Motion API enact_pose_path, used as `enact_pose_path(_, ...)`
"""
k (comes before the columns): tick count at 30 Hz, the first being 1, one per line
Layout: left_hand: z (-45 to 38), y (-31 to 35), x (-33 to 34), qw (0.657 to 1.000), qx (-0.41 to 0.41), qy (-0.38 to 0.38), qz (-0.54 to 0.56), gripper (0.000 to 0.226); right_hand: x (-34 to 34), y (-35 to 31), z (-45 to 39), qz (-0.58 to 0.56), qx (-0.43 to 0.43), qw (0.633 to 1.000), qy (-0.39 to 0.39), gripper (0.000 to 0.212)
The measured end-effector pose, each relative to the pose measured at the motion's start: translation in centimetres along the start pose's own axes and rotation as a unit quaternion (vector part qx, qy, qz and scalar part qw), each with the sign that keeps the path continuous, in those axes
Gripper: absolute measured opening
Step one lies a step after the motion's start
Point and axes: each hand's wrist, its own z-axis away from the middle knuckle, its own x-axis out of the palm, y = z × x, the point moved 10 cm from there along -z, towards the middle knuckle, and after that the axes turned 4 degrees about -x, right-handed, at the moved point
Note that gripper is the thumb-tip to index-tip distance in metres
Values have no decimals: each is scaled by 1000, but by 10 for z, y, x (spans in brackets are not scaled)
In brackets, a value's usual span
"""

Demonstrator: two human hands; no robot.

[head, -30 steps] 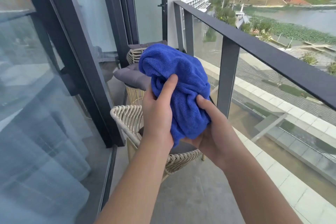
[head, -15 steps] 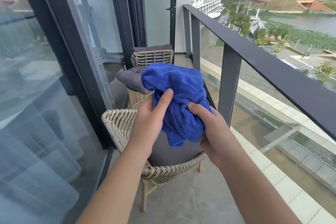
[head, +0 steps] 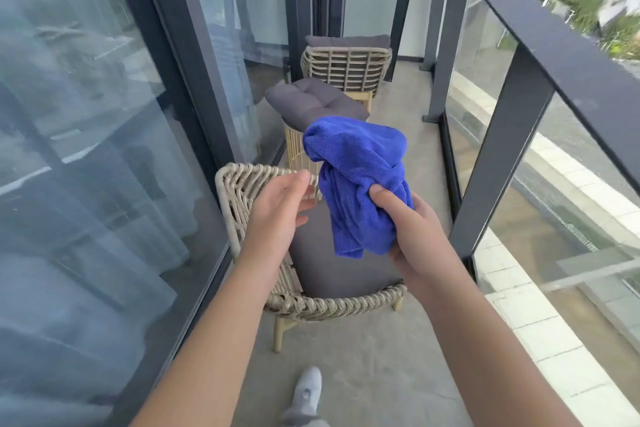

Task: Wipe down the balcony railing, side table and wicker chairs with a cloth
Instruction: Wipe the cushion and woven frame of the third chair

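Item: bunched royal-blue microfibre cloth (head: 360,180), held in mid-air above the nearer chair, not yet touching any surface.

Holder: the person's right hand (head: 412,229), thumb and fingers curled round the cloth's lower half, its upper folds standing free above the grip. The left hand (head: 277,215) is just beside the cloth but apart from it, fingers loosely straight, holding nothing.

Beneath: a woven pale-wicker armchair with a grey seat cushion (head: 332,274), its curved back toward the glass doors. Beyond it, a small round slatted side table (head: 294,149) carrying a loose grey tufted cushion (head: 315,100); farther off, a second wicker chair with a grey cushion (head: 346,66).

To the right: a dark metal balcony railing with glass panels (head: 540,35), running the length of the balcony. To the left: dark-framed sliding glass doors (head: 173,45). One grey shoe (head: 306,392) shows on the concrete floor.

Step in hand, as judged: readying the cloth; no wiping appears begun. The next move calls for bringing the cloth down flat onto a first surface, the wicker rim or the rail top being nearest.
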Motion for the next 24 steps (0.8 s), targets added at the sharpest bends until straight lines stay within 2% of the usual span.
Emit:
enact_pose_path(2, -16, -13, -6, 999, -25, 18, 9, 30, -7, 9, -16, 9, 16, 1000, 10, 24)
enact_pose_path(5, -45, -22, -3, 998, -48, 22, 28, 31, -11, 15, -44, 24, 30, 999, 24, 23)
enact_pose_path(10, -101, -7, 30, 998, -44, -25, 45, 30, -5, 4, -94, 43, 21, 998, 29, 26)
enact_pose_path(17, -168, 18, 52, 995, -46, -68, 55, 42, 1, -25, -151, 23, -9, 999, 43, 26)
enact_pose_path(24, -201, 34, 72, 993, -29, -97, 56, 38, 3, -17, -193, -7, 15, 999, 32, 29)
